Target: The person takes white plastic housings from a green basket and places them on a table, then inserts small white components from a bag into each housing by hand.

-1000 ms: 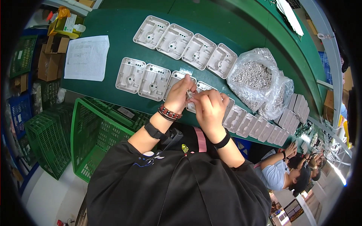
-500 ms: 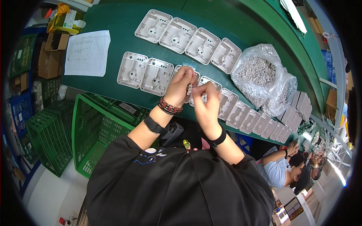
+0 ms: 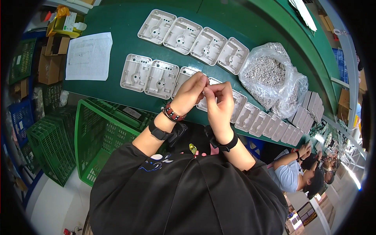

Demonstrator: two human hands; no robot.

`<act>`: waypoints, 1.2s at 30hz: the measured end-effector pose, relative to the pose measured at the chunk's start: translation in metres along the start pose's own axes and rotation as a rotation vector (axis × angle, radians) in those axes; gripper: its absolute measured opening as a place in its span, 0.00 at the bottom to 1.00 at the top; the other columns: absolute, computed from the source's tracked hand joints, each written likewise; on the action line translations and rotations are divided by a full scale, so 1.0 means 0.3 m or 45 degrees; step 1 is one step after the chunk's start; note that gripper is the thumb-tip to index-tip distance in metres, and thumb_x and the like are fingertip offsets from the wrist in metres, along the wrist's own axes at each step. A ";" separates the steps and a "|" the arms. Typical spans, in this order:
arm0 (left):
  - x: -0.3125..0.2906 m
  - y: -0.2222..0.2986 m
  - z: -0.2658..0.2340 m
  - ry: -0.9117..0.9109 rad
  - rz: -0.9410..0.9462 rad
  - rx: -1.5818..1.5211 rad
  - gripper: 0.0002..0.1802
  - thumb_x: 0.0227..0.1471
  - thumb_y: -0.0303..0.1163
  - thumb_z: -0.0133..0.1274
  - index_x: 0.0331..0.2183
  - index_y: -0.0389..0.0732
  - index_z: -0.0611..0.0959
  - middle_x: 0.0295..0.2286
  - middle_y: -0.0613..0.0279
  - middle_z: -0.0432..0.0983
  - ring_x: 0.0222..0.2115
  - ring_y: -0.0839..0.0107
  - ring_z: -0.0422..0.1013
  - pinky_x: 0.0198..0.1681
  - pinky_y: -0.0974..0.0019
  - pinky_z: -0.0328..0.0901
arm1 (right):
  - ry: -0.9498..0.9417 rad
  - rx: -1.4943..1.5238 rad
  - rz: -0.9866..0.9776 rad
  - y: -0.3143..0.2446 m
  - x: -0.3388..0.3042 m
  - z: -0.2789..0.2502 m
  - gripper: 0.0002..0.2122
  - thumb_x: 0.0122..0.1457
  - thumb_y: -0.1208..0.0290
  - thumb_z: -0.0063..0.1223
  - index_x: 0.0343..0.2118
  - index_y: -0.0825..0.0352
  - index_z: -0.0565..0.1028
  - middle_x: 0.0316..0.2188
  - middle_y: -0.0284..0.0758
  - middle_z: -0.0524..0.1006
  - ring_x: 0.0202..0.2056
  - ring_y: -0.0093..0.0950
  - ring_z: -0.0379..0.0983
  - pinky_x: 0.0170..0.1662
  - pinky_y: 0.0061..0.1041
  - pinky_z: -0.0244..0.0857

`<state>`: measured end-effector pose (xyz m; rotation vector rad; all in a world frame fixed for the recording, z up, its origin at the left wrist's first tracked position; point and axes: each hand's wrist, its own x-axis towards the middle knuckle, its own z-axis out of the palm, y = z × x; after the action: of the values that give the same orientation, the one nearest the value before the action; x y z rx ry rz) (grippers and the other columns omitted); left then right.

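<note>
My left hand (image 3: 191, 93) and my right hand (image 3: 220, 105) meet above the near row of pale grey plastic housings, fingertips pinched close together. Whatever lies between the fingers is too small and too covered to make out. Beneath the left hand a housing (image 3: 178, 83) is partly hidden; under the right hand another one (image 3: 201, 104) shows only at its edges. Just left of them sit two open housings in full view, one (image 3: 161, 89) beside the other (image 3: 128, 80). Each has moulded ribs, a round boss and dark holes.
Behind runs a second row of housings (image 3: 175, 42). A clear bag (image 3: 250, 84) of small grey-white parts stands on the right, near stacked grey pieces (image 3: 303, 113). A printed sheet (image 3: 88, 58) lies left on the green table (image 3: 117, 23). Green crate (image 3: 80, 145) below; a co-worker (image 3: 288, 172) sits right.
My right hand has turned and risen so its fingertips meet the left's. Small pale pieces seen at my left fingers before are now hidden. The view has shifted slightly.
</note>
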<state>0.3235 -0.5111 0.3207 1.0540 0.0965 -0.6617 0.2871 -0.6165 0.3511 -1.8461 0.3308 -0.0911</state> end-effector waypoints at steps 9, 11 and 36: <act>-0.005 -0.009 -0.054 0.002 0.255 0.410 0.08 0.54 0.34 0.44 0.31 0.39 0.70 0.19 0.71 0.63 0.16 0.86 0.56 0.17 0.80 0.51 | -0.332 0.281 0.267 0.008 0.021 -0.036 0.04 0.54 0.78 0.47 0.31 0.70 0.66 0.26 0.33 0.70 0.28 0.20 0.69 0.29 0.17 0.62; -0.007 -0.010 -0.065 -0.001 0.280 0.339 0.08 0.54 0.34 0.44 0.31 0.40 0.70 0.19 0.71 0.64 0.15 0.86 0.55 0.16 0.80 0.50 | -0.310 0.374 0.316 0.009 0.017 -0.037 0.04 0.54 0.78 0.46 0.31 0.70 0.66 0.26 0.33 0.70 0.28 0.20 0.69 0.28 0.17 0.62; -0.138 -0.026 -0.133 -0.228 -0.194 0.378 0.12 0.50 0.38 0.50 0.30 0.39 0.72 0.21 0.68 0.69 0.18 0.80 0.64 0.20 0.77 0.59 | -0.718 -0.052 -0.152 0.079 0.007 -0.104 0.05 0.52 0.74 0.48 0.29 0.70 0.72 0.29 0.33 0.71 0.32 0.23 0.66 0.36 0.21 0.60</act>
<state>0.2952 -0.4614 0.3099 1.2747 -0.0803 -0.9260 0.2778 -0.6522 0.3377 -1.8446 -0.1725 0.3525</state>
